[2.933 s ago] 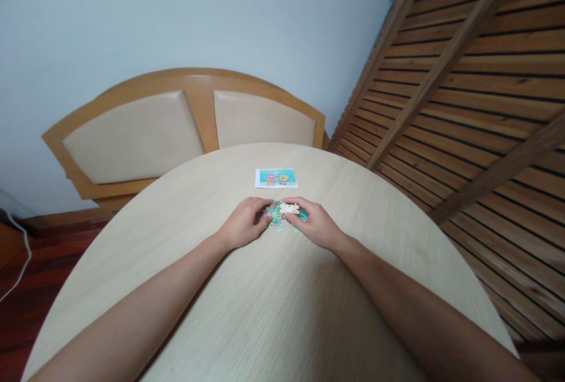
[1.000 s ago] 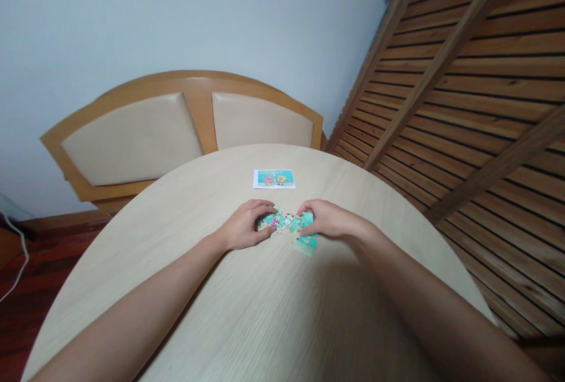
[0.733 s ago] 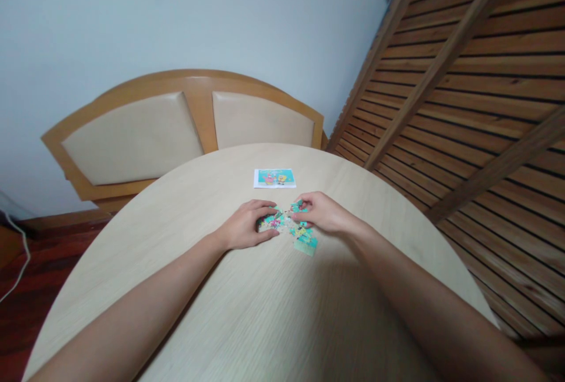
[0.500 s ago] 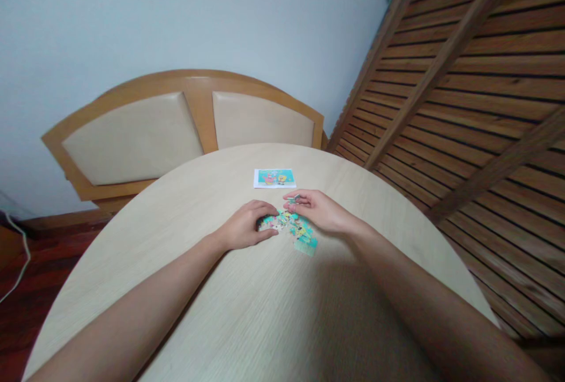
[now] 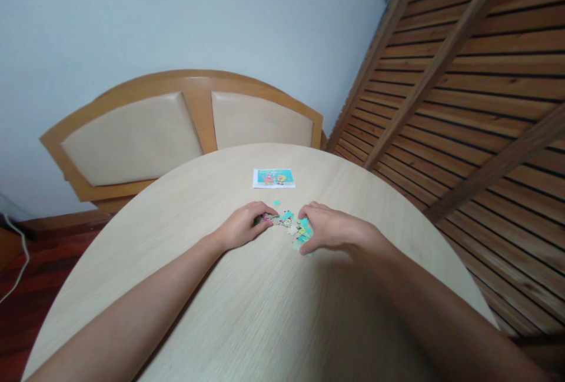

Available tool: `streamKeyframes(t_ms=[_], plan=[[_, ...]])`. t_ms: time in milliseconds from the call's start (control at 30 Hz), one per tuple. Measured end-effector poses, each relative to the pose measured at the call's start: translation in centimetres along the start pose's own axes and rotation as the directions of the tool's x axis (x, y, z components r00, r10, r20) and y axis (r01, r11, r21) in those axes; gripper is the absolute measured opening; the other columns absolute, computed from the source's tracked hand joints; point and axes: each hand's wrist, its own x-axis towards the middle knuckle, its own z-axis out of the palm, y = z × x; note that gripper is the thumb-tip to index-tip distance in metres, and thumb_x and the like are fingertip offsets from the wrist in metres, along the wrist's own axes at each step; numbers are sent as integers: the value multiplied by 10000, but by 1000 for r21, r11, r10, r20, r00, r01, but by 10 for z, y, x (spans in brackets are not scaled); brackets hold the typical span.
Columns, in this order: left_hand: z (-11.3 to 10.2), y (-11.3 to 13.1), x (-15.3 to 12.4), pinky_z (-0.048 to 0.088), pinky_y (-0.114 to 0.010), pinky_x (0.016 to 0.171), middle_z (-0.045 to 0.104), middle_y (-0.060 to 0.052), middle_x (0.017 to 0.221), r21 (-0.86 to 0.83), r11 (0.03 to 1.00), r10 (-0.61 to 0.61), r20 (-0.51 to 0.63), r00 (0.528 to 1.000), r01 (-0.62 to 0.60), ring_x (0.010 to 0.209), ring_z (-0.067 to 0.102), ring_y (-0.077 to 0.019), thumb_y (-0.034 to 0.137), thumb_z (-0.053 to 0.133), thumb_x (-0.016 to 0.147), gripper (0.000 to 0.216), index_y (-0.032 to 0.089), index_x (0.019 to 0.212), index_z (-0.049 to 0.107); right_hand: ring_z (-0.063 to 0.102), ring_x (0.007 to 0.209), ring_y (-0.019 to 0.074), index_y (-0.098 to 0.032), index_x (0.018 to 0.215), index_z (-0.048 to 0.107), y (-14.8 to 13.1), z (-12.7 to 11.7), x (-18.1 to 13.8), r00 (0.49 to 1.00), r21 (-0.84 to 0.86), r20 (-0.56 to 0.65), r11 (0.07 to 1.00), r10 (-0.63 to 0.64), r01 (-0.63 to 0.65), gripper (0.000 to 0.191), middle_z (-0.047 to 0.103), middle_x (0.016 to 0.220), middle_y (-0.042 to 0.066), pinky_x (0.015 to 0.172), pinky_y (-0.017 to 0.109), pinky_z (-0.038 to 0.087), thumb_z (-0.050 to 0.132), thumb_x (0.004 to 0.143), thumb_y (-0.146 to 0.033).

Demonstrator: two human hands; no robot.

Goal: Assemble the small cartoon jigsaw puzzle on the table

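Note:
Small jigsaw puzzle pieces [image 5: 288, 222], turquoise, yellow and pale, lie in a loose heap between my hands. One turquoise piece [image 5: 276, 202] sits apart, just beyond the heap. My left hand [image 5: 245, 226] rests on the table at the heap's left side, thumb and fingers apart and curved around some pieces. On the right, my right hand [image 5: 329, 228] arches over the heap's edge, with its thumb and fingers spread on either side of turquoise and yellow pieces. Its palm hides part of the heap.
A picture card [image 5: 274, 178] with a pink and a yellow cartoon figure lies beyond the pieces on the round wooden table [image 5: 212, 305]. Behind the table stands a padded wooden headboard [image 5: 132, 140]. A slatted wooden panel [image 5: 445, 87] leans at the right.
My right hand has let go of the pieces it held and come down toward me around the heap's right side. A single turquoise piece now shows beyond the heap. My left hand has barely moved.

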Motion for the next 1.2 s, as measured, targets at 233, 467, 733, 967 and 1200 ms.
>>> streamKeyframes(t_ms=[233, 467, 733, 967, 1200], plan=[[-2, 2, 0, 534, -356, 888, 711, -77, 1080, -21, 1000, -15, -46, 999, 14, 969, 672, -204, 228, 570, 979, 188, 208, 1135, 673, 611, 1087, 315, -141, 1239, 605, 4, 1, 3, 999, -1, 29, 999, 44, -44, 835, 606, 1200, 142, 940, 372, 491, 889, 552, -521], [-2, 2, 1, 532, -350, 902, 702, -73, 1073, -37, 999, 23, -57, 998, -25, 993, 664, -200, 217, 552, 993, 179, 205, 1123, 675, 643, 905, 244, -213, 1152, 617, 3, -5, 1, 989, 91, 63, 987, 130, -136, 647, 680, 1054, 61, 698, 290, 453, 874, 601, -432], [-2, 3, 0, 533, -364, 899, 686, -81, 1103, -47, 998, 29, -70, 997, -33, 1003, 652, -202, 156, 548, 939, 245, 203, 1150, 662, 642, 845, 224, -187, 1112, 640, -1, -11, -2, 979, 14, 94, 983, 178, -181, 629, 697, 1013, 60, 645, 274, 421, 865, 606, -486], [-4, 8, -1, 528, -391, 923, 680, -86, 1122, -54, 997, 59, -55, 997, -62, 1017, 640, -214, 124, 544, 860, 339, 193, 1173, 652, 630, 778, 222, -192, 1006, 653, -1, -11, -2, 983, -7, 120, 990, 138, -138, 562, 691, 903, 41, 603, 280, 401, 849, 594, -519], [-5, 10, 0, 527, -398, 937, 683, -93, 1125, -39, 998, 51, -42, 998, -53, 1027, 641, -222, 146, 565, 867, 311, 195, 1164, 646, 611, 766, 205, -211, 1136, 603, -1, -5, -3, 995, 118, 59, 989, 85, -91, 629, 681, 894, 22, 590, 260, 403, 875, 593, -374]])
